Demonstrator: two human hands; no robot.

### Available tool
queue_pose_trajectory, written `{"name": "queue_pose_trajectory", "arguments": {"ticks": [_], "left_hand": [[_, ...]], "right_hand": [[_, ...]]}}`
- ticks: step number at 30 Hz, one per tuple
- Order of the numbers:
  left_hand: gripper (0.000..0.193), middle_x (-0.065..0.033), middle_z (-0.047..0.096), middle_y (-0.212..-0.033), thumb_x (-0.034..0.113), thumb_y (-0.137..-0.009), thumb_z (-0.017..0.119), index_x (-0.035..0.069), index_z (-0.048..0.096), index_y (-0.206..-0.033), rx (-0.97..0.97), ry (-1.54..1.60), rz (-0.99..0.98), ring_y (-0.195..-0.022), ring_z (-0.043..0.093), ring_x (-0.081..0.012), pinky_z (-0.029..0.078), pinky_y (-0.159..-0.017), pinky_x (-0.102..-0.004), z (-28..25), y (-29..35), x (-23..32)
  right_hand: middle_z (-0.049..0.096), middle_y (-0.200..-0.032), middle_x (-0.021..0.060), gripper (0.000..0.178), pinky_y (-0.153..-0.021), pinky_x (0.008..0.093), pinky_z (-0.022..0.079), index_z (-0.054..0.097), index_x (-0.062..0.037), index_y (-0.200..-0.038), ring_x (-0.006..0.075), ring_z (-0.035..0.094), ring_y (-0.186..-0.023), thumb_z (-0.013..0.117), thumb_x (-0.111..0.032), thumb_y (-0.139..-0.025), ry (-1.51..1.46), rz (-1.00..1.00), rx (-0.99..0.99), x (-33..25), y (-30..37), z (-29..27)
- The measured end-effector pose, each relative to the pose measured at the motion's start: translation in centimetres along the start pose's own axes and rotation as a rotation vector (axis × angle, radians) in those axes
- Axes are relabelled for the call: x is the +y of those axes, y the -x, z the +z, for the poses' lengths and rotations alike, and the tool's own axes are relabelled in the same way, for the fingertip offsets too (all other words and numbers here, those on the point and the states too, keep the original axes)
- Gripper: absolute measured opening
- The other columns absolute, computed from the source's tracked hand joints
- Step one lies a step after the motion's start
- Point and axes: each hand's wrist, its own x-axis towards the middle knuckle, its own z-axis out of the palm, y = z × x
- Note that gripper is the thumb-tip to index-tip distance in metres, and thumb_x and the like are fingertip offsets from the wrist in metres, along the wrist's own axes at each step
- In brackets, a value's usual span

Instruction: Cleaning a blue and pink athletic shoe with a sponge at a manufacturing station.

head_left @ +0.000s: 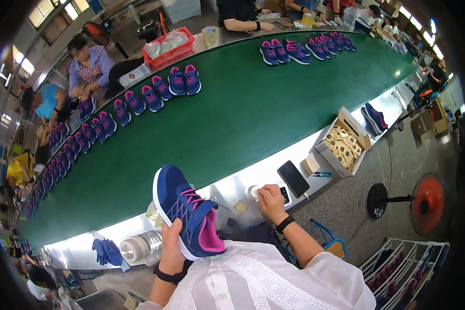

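Note:
My left hand (173,240) is wrapped around the sole side of a navy sneaker (183,209) with pink laces, pink lining and a white sole. The shoe is tilted, toe up and away from me, heel close to my white top. Over the metal ledge, my right hand (272,202) has its fingers curled together beside a small white round item (252,192). Whatever those fingertips pinch, if anything, is too small to make out. Just right of that hand lie a small dark-screened device (284,195) and a phone (293,179) with a white cable.
Beyond the ledge runs a green conveyor belt (217,119) carrying rows of similar sneakers (184,81). At right stand a carton of small tan packets (343,144), another sneaker (374,119) and a fan (427,204). At left are a bottle (139,247) and blue gloves (107,252). Co-workers sit opposite.

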Motion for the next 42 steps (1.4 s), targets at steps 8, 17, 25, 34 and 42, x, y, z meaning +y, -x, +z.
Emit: {"name": "queue_pose_trajectory", "arguments": {"ticks": [8,17,25,34,42], "left_hand": [[0.054,-0.0125,0.052,-0.129,0.027,-0.093,0.053,0.002,0.035,-0.138,-0.025,0.022,0.030,-0.113,0.056,-0.0216,0.046,-0.097,-0.0337,-0.2,-0.3,0.0],[0.054,-0.0134,0.052,-0.128,0.027,-0.092,0.053,0.002,0.035,-0.137,-0.002,0.010,0.007,-0.113,0.056,-0.0221,0.046,-0.098,-0.0345,-0.4,-0.9,0.0],[0.053,-0.0140,0.055,-0.125,0.026,-0.092,0.053,0.001,0.038,-0.136,-0.027,0.036,0.048,-0.110,0.059,-0.0230,0.047,-0.097,-0.0343,-0.2,-1.2,-0.1],[0.059,-0.0161,0.054,-0.126,0.029,-0.089,0.056,-0.002,0.037,-0.136,-0.030,0.131,0.048,-0.112,0.058,-0.0268,0.046,-0.099,-0.0375,-1.7,-1.9,-1.2],[0.052,-0.0173,0.055,-0.126,0.027,-0.093,0.050,-0.001,0.040,-0.135,0.019,0.234,0.024,-0.113,0.057,-0.0287,0.043,-0.102,-0.0388,-1.5,-1.8,-1.2]], "right_hand": [[0.057,-0.083,0.0081,0.017,-0.063,0.0365,0.048,0.063,-0.0086,-0.087,0.0274,0.057,-0.076,0.070,-0.005,-0.072,-0.046,0.026,0.048,-0.3,-0.7,0.0],[0.059,-0.093,0.0113,0.021,-0.066,0.0380,0.051,0.063,-0.0104,-0.088,0.0303,0.059,-0.082,0.075,-0.011,-0.070,0.072,-0.028,-0.006,-0.2,0.1,0.1],[0.058,-0.112,0.0205,0.036,-0.071,0.0400,0.054,0.056,-0.0094,-0.104,0.0352,0.064,-0.087,0.074,-0.017,-0.073,-0.080,0.106,-0.152,1.2,1.7,3.4],[0.056,-0.108,0.0170,0.042,-0.068,0.0388,0.054,0.031,-0.0080,-0.123,0.0244,0.064,-0.086,0.058,-0.019,-0.092,-0.969,1.052,0.153,-0.9,-4.8,0.9],[0.058,-0.112,0.0150,0.035,-0.085,0.0446,0.054,0.043,-0.0070,-0.125,0.0285,0.062,-0.100,0.053,-0.024,-0.096,-1.976,1.271,-0.045,-1.4,-5.2,1.9]]}}
